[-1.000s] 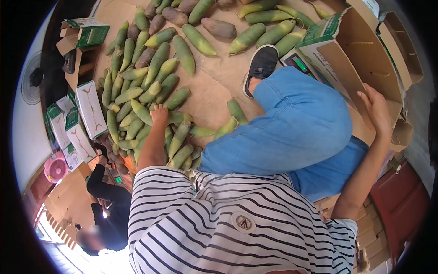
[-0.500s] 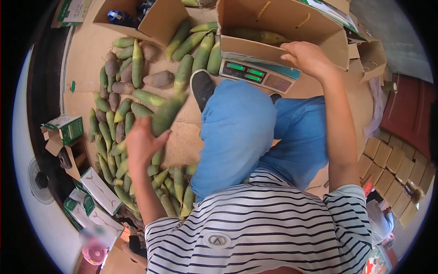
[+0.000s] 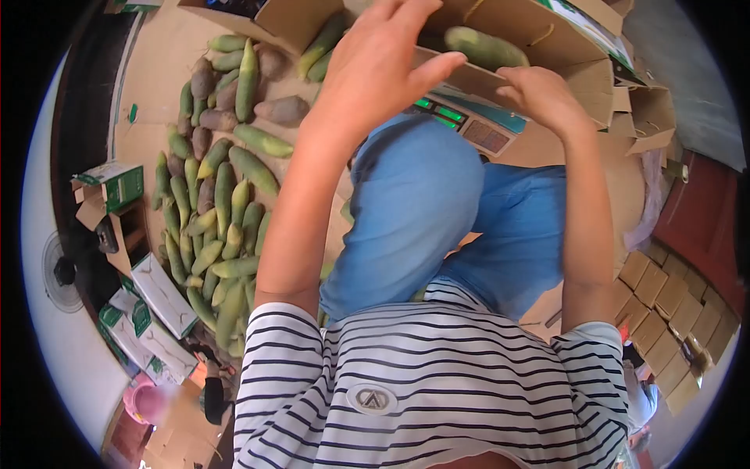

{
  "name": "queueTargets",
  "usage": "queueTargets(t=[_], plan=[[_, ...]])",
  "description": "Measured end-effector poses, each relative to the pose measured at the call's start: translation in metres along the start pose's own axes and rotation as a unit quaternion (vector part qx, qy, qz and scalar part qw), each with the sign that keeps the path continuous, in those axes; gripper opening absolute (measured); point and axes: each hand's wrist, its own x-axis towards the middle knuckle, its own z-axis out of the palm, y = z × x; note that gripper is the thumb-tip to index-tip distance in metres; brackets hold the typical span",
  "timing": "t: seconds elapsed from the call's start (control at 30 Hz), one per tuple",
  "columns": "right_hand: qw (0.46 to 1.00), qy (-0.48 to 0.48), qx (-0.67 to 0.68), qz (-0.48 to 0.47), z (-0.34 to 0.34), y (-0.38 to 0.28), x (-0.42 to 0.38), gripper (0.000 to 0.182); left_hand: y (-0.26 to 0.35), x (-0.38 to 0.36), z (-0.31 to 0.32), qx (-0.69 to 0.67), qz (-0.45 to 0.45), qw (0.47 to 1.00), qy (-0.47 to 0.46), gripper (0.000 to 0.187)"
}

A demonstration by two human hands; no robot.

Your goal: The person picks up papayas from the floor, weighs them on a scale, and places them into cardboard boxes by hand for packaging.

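My left hand (image 3: 383,70) reaches over the near wall of a cardboard box (image 3: 566,66), its thumb and fingers spread and nothing between them. Just beyond that thumb, a thick green radish (image 3: 488,48) lies inside the box, apart from the hand. My right hand (image 3: 539,98) has its fingers bent over the box's near edge. Under the box sits a digital scale (image 3: 488,134) with lit green displays, partly hidden by my knee and left arm. To the left, many green radishes (image 3: 224,191) lie on the floor, with some purplish-brown ones (image 3: 283,111) among them.
Another open cardboard box (image 3: 289,23) stands at the upper left. Green-and-white cartons (image 3: 164,293) are along the left side, near a fan (image 3: 62,270). Stacked brown boxes (image 3: 672,297) stand at the right. A person's dark sleeve (image 3: 212,399) shows at the lower left.
My left hand has carried a green radish from the pile up to the box and released it inside. My right hand stays at the box edge. The view has shifted slightly.
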Motion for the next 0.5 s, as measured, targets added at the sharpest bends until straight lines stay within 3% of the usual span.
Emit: queueTargets(t=[0.07, 0.13, 0.23, 0.27, 0.37, 0.5], plan=[[0.998, 0.044, 0.019, -0.027, 0.006, 0.006, -0.001, 0.024, -0.030, -0.029, 0.007, -0.013, -0.042, 0.999, 0.031, 0.045], [0.999, -0.009, 0.033, 0.012, 0.000, 0.005, 0.000, 0.023, -0.055, -0.065, 0.004, -0.018, -0.169, 0.985, -0.006, 0.042], [1.000, -0.022, 0.019, 0.010, -0.001, 0.001, 0.001, 0.024, -0.124, -0.162, 0.026, 0.053, -0.257, 0.960, -0.100, 0.039], [1.000, -0.017, 0.009, -0.003, 0.000, 0.001, 0.001, 0.024, -0.129, -0.193, 0.031, 0.090, -0.336, 0.919, -0.186, 0.042], [0.998, 0.045, -0.003, -0.050, 0.011, 0.011, 0.000, 0.026, -0.126, -0.272, 0.055, 0.077, -0.390, 0.856, -0.329, 0.046], [1.000, -0.022, 0.012, -0.007, -0.001, -0.003, 0.005, 0.029, -0.118, -0.318, 0.085, 0.082, -0.385, 0.805, -0.444, 0.043]])
